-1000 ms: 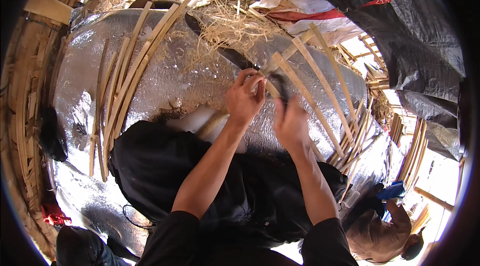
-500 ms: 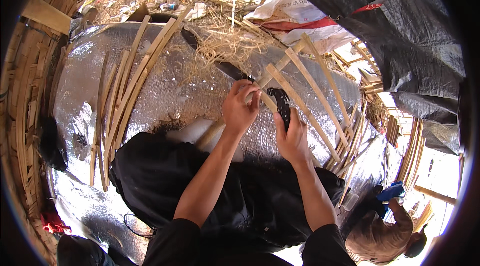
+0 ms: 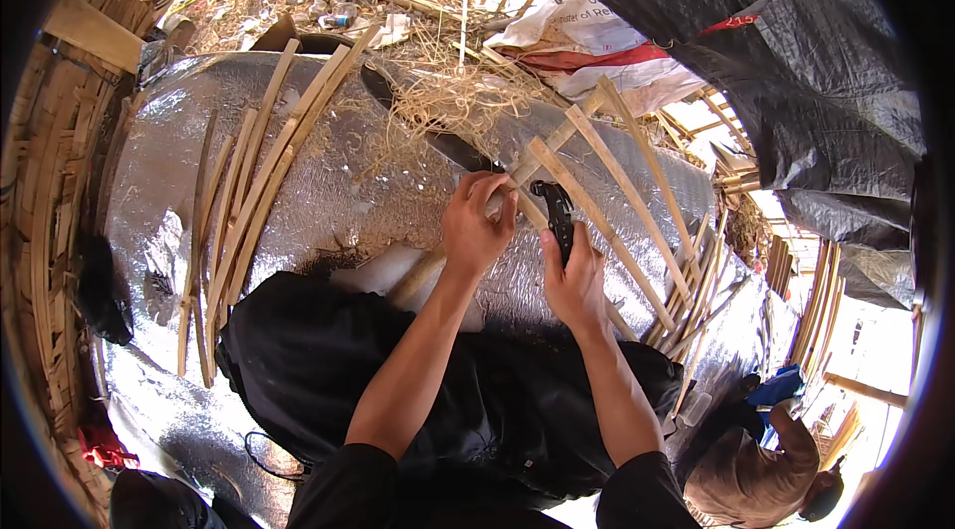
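My left hand [image 3: 476,230] is closed in a pinch at the upper end of a thin bamboo strip [image 3: 533,211], where it crosses a bamboo pole [image 3: 537,159]. The pole slants under that hand toward my lap. My right hand [image 3: 577,280] grips a black tool [image 3: 557,211] with a hooked head, held upright just right of the strip; its exact kind is unclear. Beyond my left fingers lies a long, dark curved blade [image 3: 453,143], its near end hidden by the hand. Several split bamboo strips [image 3: 597,203] lean over the pole at the right.
More bamboo strips [image 3: 279,151] lie at left on a silvery foil sheet [image 3: 164,171]. Shavings [image 3: 458,106] are heaped beyond the blade. A black tarp [image 3: 796,81] hangs at upper right. Another person [image 3: 756,474] crouches at lower right.
The view has shifted slightly. Both hands stay nearly in place, with the right hand and its black tool a little lower in the picture.
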`<state>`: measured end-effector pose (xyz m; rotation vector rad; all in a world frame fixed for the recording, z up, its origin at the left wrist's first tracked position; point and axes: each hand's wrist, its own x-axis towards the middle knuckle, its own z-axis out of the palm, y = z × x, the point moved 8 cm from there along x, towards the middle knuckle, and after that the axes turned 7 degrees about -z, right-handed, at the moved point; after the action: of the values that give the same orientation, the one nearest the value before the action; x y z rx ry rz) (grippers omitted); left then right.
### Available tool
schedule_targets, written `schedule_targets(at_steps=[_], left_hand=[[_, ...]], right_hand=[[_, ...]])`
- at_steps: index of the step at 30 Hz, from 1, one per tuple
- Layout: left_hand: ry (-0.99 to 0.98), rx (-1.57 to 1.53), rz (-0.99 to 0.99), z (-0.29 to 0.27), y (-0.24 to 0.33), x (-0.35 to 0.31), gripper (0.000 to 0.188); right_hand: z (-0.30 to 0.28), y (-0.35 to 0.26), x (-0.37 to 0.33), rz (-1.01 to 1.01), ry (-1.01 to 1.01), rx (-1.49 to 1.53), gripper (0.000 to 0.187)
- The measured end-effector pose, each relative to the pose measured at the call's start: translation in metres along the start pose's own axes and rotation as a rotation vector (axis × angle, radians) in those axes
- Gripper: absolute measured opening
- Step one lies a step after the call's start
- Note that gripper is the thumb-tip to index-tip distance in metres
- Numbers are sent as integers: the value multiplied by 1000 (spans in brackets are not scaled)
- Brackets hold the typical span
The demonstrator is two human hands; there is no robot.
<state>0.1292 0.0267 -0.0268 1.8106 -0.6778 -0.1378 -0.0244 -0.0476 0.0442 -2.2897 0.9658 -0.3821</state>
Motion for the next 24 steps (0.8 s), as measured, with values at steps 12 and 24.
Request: schedule_targets(at_steps=[12,24], left_hand=[[3,-107,25,-3,2,2,27],[-11,-60,47,-5,5,3,33]], right_hand=[[14,45,5,-63,101,-66,43],[22,44,3,-117,129,-75,35]])
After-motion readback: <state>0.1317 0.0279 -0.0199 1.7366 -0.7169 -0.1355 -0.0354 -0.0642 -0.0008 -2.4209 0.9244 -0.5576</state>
